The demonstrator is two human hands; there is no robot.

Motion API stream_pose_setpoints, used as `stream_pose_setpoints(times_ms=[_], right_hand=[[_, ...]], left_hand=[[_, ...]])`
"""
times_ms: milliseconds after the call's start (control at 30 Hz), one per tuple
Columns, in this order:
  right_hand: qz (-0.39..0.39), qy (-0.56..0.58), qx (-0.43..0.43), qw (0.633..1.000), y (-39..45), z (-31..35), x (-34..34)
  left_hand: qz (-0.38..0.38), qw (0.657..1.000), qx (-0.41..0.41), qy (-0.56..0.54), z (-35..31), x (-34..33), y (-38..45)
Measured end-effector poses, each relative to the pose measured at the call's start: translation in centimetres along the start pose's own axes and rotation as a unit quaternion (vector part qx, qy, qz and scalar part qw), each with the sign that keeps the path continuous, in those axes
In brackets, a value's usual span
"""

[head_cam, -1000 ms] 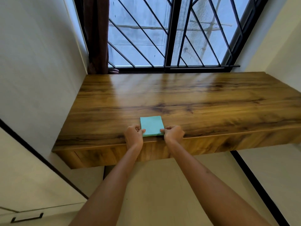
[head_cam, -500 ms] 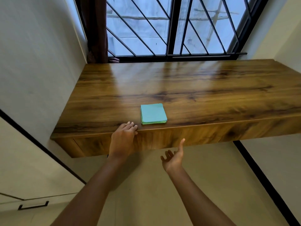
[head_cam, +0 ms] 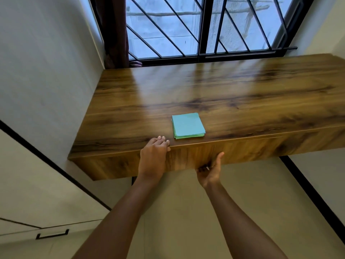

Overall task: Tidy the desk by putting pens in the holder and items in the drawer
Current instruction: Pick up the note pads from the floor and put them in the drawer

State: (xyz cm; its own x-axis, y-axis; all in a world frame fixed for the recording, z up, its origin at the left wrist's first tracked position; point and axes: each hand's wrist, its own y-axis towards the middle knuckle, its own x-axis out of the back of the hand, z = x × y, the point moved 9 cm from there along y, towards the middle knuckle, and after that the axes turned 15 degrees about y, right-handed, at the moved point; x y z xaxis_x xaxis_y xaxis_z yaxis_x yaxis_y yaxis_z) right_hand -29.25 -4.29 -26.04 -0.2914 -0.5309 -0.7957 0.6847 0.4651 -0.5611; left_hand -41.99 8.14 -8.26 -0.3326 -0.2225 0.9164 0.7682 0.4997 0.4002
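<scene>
A square teal stack of paper notes (head_cam: 187, 126) lies on the wooden desk (head_cam: 242, 94), close to its front edge. My left hand (head_cam: 153, 157) rests over that edge just left of the stack, fingertips on the top, holding nothing. My right hand (head_cam: 210, 171) is palm up at the lower edge of the drawer front (head_cam: 252, 152). Its fingers are hooked underneath and hidden, and its thumb lies against the wood. The drawer looks closed. No pens or holder are in view.
A barred window (head_cam: 205, 25) runs behind the desk, with a dark curtain (head_cam: 115, 34) at its left corner. White walls close in both ends. A pale cabinet with a black handle (head_cam: 52, 234) stands low on the left. Floor lies below the desk.
Both hands let go of the teal stack, which stays on the desk. My left hand settled on the front edge; my right dropped below and came up under the drawer front.
</scene>
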Motion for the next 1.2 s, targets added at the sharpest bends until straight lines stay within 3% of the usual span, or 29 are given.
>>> stream_pose_setpoints(times_ms=[400,500,533,567,600,667,700,733,867,933,1000,1100,1200], right_hand=[[-0.062,-0.063,-0.010,0.996,-6.8,2.0,6.3],[-0.139,-0.183,0.100,0.968,-9.7,6.1,6.9],[-0.148,-0.254,0.181,0.938,-11.1,8.7,6.1],[-0.138,-0.356,0.269,0.884,-12.5,11.2,4.4],[-0.110,-0.470,0.355,0.801,-13.8,13.2,2.1],[-0.024,-0.654,0.479,0.585,-15.7,14.2,-3.2],[0.025,-0.713,0.490,0.500,-16.1,13.5,-5.4],[0.078,-0.759,0.465,0.449,-15.7,12.3,-6.9],[0.212,-0.882,0.292,0.303,-15.0,7.7,-7.5],[0.235,-0.889,0.276,0.279,-16.0,7.3,-6.9],[0.238,-0.882,0.275,0.301,-16.9,7.8,-6.6],[0.224,-0.895,0.194,0.334,-17.5,8.3,-6.0],[0.239,-0.911,0.123,0.311,-18.3,8.2,-5.2]], left_hand=[[0.010,0.997,0.034,-0.072,0.0,0.9,-0.6],[0.049,0.995,0.022,-0.089,-0.6,0.8,-2.5],[0.069,0.994,0.012,-0.081,-1.0,0.7,-3.7],[0.079,0.995,-0.003,-0.068,-1.3,0.8,-5.0],[0.080,0.995,-0.018,-0.056,-1.7,0.9,-6.4],[0.074,0.995,-0.028,-0.058,-2.2,1.3,-8.5],[0.072,0.995,-0.019,-0.069,-2.3,1.8,-9.0],[0.071,0.994,-0.010,-0.079,-2.3,2.2,-9.1],[0.099,0.993,0.004,-0.061,-3.0,3.7,-9.2],[0.130,0.990,0.016,-0.057,-3.3,4.2,-9.7],[0.167,0.985,0.018,-0.046,-3.8,4.5,-10.3],[0.236,0.971,0.025,-0.039,-4.2,4.8,-11.6],[0.282,0.957,0.040,-0.060,-4.5,5.1,-13.4]])
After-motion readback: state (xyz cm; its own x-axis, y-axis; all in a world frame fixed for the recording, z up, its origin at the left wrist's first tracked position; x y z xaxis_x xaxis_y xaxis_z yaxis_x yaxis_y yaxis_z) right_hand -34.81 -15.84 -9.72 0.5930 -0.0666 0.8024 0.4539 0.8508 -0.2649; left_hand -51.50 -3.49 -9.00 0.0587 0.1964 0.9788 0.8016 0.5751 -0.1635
